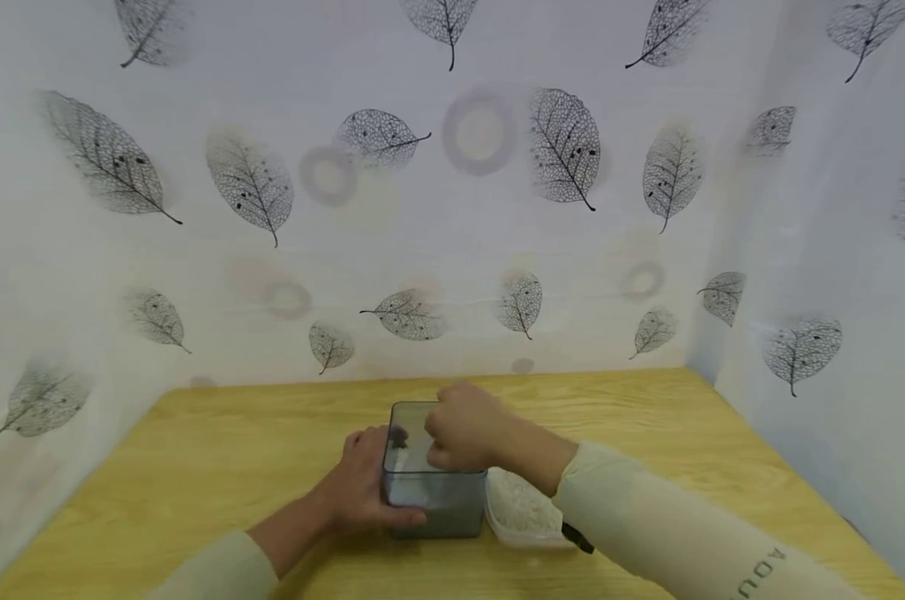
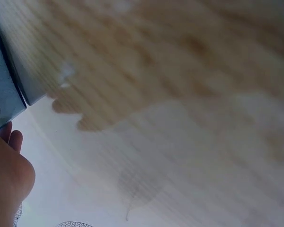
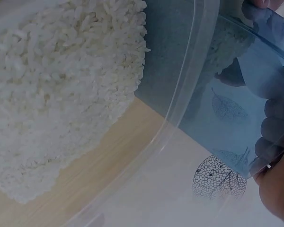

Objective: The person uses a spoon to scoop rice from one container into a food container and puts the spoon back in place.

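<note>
A bluish-grey see-through square box [image 1: 437, 504] stands on the table. My left hand [image 1: 366, 483] holds it, thumb across the near face and the other fingers at its left side. Above the box's top right part, my right hand [image 1: 467, 429] has its fingers curled in. Curled fingers [image 3: 274, 123] show dimly through the tinted wall in the right wrist view; I see nothing held, though the palm side is hidden. Right beside the box sits a clear plastic container [image 1: 523, 542] of white rice [image 3: 80, 80], partly under my right forearm. The left wrist view catches only the box's edge [image 2: 4, 80].
Everything stands on a wood-grain table [image 1: 257, 433]. A pale curtain-like sheet with leaf prints [image 1: 422, 225] rises behind it and along both sides. A small black piece [image 1: 578, 537] shows under the right sleeve, next to the rice container.
</note>
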`<state>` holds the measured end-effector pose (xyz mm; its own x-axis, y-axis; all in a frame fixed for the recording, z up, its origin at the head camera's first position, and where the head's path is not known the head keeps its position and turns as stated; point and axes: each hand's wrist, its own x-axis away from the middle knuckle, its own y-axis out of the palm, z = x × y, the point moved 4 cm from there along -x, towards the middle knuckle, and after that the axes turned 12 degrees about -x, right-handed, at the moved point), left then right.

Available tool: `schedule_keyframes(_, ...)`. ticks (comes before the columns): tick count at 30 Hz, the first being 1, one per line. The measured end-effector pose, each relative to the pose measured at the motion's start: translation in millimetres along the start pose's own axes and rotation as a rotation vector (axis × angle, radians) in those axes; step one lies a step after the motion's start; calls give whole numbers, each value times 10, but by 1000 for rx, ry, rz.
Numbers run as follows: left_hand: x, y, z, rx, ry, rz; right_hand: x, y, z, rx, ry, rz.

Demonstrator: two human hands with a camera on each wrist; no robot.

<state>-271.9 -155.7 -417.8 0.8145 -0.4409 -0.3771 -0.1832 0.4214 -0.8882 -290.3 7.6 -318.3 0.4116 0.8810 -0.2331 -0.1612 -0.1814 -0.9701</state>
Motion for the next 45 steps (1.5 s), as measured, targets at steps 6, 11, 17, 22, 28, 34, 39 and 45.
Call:
schedule_keyframes(6,-26,14,42,-17,7,-5,71,10,66,-68,56,54)
schedule_keyframes(11,-63,48,76,-18,8,-22,144,-7,114,-123,118,117)
schedule_keyframes(17,-81,84,134,-22,27,1,259,-11,167,-209,225,158)
schedule_keyframes(22,-90,94,156,-19,46,17,344,-64,169,-207,251,281)
schedule_keyframes(28,-53,63,103,-10,59,38,357,-107,122,-204,288,404)
schedule_keyframes(34,40,7,-10,-24,70,85,298,-108,59,-223,326,431)
schedule_keyframes(39,73,8,-34,-16,62,86,367,-80,79,-342,430,403)
schedule_keyframes(45,69,69,10,49,1,99,504,-78,152,-505,555,395)
